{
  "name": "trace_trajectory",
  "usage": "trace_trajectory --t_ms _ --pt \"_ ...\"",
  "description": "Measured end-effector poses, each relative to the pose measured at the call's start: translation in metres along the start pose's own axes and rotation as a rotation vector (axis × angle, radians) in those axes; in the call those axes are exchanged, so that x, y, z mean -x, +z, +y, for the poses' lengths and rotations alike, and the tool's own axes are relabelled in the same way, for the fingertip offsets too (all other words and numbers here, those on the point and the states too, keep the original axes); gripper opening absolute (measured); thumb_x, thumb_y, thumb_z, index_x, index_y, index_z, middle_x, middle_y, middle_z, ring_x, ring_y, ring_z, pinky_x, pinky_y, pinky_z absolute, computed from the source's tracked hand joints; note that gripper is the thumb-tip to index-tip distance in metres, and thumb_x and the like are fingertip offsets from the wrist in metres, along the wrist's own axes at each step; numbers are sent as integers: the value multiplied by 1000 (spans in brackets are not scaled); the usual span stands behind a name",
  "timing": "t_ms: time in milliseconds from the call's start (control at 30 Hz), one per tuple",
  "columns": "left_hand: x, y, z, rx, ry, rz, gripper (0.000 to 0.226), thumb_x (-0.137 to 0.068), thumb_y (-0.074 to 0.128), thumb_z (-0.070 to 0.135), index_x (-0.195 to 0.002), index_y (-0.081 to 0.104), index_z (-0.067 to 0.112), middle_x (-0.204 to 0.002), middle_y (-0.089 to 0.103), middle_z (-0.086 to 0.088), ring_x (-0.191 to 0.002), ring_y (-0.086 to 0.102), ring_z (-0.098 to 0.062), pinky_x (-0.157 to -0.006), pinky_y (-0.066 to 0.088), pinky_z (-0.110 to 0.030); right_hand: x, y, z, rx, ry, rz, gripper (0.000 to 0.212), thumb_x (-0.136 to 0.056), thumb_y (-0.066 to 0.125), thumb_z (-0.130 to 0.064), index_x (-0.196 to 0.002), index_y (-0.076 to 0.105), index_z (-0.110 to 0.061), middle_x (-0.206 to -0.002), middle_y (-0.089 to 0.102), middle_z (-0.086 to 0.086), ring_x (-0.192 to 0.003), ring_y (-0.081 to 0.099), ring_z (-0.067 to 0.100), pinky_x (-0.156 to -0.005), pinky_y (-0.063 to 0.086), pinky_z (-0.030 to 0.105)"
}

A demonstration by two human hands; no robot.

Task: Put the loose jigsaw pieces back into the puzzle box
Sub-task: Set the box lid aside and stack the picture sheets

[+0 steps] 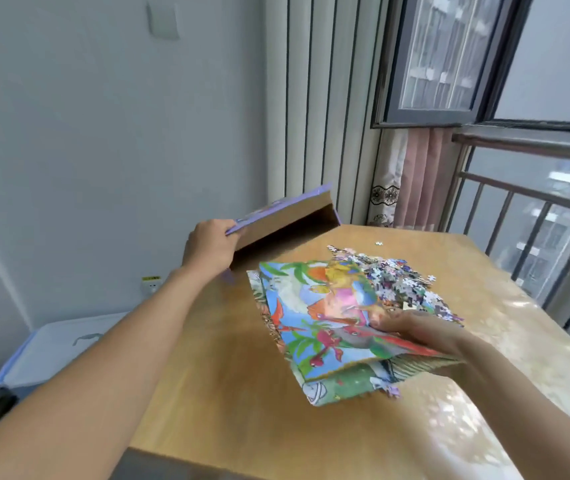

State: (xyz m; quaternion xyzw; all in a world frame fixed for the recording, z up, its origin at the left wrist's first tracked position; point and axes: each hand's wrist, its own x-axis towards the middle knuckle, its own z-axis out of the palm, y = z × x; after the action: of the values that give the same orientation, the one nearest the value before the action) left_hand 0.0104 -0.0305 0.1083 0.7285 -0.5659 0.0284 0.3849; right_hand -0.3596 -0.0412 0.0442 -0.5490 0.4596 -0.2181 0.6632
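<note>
Cardboard, brown on the inside and purple on the outside, is what the puzzle box (287, 216) is showing as it is being tipped up on its edge at the far left of the tabletop (228, 375), its open side facing the pile. The left hand (209, 249) is gripping the box at its near corner, fingers curled round the rim; judging by how easily one hand is tilting it, the box is probably light and fairly stiff, though thin card like this may be flexing if squeezed at the middle of a wall, so the corner looks like the sounder place to be holding it. Moving rightward, the colourful sheets (325, 327), printed with dinosaurs and stacked slightly askew, are lying flat on the wood; they are looking thin, smooth and likely slippery, useful as a scoop. The right hand (425, 332) is resting on the right part of the top sheet, fingers partly curled against it, though whether they are pinching the sheet's edge I cannot tell through the blur. Beyond and right of that hand, the loose jigsaw pieces (397, 278) are heaped, partly on the sheets, with one stray piece (378, 243) lying apart; being small, light and many, they are probably best swept or slid together rather than picked singly.
</note>
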Motion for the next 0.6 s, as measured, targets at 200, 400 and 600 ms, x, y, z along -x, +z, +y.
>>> trace_trajectory --t_ms 200,400,600 --pt "4 -7 7 -57 22 -45 49 -100 61 34 -57 42 18 -56 45 0 -65 44 -33 -56 32 -34 6 27 -22 -57 -76 123 32 -88 71 -4 -115 66 11 -98 74 23 -65 70 26 -60 59 29" --pt "10 -8 7 -18 3 -43 50 -100 60 32 -57 41 16 -54 41 -1 -63 40 -33 -54 30 -35 21 46 -46 -116 -92 233 11 -92 63 7 -102 63 11 -65 71 16 -44 66 20 -41 52 23" --pt "19 -8 18 -43 59 -63 41 -100 59 30 -66 51 9 -55 44 -2 -61 37 -29 -53 30 -34 19 56 -56 -78 -78 222 19 -92 64 4 -110 63 12 -70 73 17 -47 68 21 -43 54 24"
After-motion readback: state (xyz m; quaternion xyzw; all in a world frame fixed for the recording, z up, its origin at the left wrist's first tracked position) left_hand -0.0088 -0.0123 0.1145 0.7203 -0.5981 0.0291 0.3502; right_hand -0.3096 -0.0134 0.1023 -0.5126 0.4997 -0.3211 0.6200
